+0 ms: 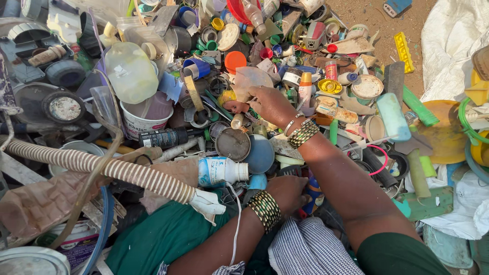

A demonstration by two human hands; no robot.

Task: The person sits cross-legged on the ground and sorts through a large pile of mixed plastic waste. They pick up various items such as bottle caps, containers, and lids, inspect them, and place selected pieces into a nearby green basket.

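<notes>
My right hand (272, 104) reaches forward into a heap of plastic scrap, wrist ringed with gold and silver bangles. Its fingers curl around a small doll head (233, 104) with yellow hair, under a clear plastic piece (252, 77). My left hand (288, 191), with a gold beaded bracelet, lies close to my lap. Its fingers curl down into the pile beside a blue bottle (314, 196); what they hold is hidden. A white bottle with a blue label (220, 171) lies just left of that hand.
A ribbed beige hose (102, 168) crosses the left side. A white jug (130, 71), a white tub (147, 117), a black canister (163, 137), round lids (233, 144) and several caps fill the heap. A yellow basin (448, 132) and white sacks (453, 40) lie to the right.
</notes>
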